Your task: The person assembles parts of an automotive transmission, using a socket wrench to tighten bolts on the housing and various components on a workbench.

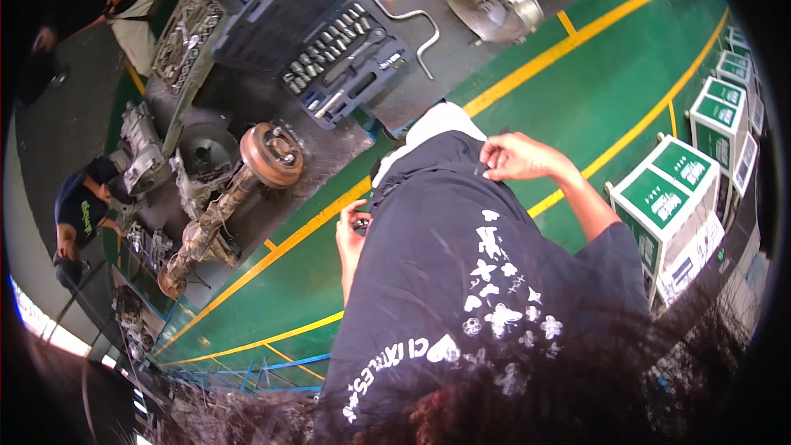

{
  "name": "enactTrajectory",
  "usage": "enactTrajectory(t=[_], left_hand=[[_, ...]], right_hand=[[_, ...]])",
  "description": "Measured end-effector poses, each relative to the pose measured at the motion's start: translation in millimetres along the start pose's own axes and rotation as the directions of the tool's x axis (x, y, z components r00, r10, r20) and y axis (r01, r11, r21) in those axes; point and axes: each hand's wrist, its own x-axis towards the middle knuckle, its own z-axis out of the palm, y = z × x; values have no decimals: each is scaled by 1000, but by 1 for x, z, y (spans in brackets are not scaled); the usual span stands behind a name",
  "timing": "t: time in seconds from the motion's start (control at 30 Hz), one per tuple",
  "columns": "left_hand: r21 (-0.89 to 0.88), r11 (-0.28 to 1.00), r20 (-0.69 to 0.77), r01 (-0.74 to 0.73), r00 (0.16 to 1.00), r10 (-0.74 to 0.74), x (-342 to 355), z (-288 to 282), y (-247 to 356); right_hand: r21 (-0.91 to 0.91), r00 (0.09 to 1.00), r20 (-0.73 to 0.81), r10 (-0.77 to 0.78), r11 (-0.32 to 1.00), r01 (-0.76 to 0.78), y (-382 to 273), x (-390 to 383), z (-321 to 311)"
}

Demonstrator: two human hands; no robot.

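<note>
My right hand (pixel 517 156) is at the right side of my black clothing (pixel 428 247), its fingers closed on the dark fabric near my waist. At my left side, my left hand (pixel 353 231) has curled fingers around a small dark, shiny thing that I cannot make out, partly hidden by the clothing. Beyond me, on a worn metal bench (pixel 346 144), lie an open socket case (pixel 329 66), a bent metal bar (pixel 420 29) and a tray of tools (pixel 181 53).
The bench also bears gearbox housings (pixel 494 0) and an axle with a rusty drum (pixel 272 156). Two other people (pixel 82 214) stand along its far left side. The green floor (pixel 288 284) has yellow lines; white-and-green display stands (pixel 663 189) line the right.
</note>
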Motion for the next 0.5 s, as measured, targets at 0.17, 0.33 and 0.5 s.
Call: enactTrajectory(t=[0.17, 0.33, 0.5], left_hand=[[180, 956, 12, -232, 972, 234, 5, 2, -18], [213, 966, 40, -148, 989, 143, -2, 4, 16], [-123, 990, 26, -68, 997, 72, -8, 6, -14]], right_hand=[[-152, 996, -94, -2, 988, -12, -16, -12, 13], [-356, 998, -41, 48, 933, -59, -10, -14, 21], [-385, 978, 175, 114, 922, -38, -44, -10, 14]])
